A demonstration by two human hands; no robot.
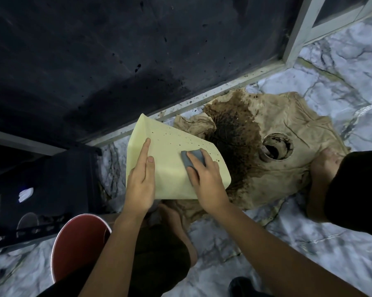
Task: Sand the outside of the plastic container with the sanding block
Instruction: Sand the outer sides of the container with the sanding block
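On a marbled grey-white floor (330,243) beside a dark, paint-flecked door panel (116,61), a person sands a pale yellow plastic container (172,168).

The container lies tilted over a stained beige cloth (287,133) at the middle of the scene, its speckled outer face turned up. The left hand (141,181) rests on the container's near-left side, fingers straight and flat against it — steadying, not clutching. The right hand (206,181) has its grip curled over a grey sanding block (191,158), pressing it onto the container's upper face. To the right on the cloth sits a small open can (276,147) with dark residue inside. A red bucket (78,243) stands near left, just beside a black crate (41,189).
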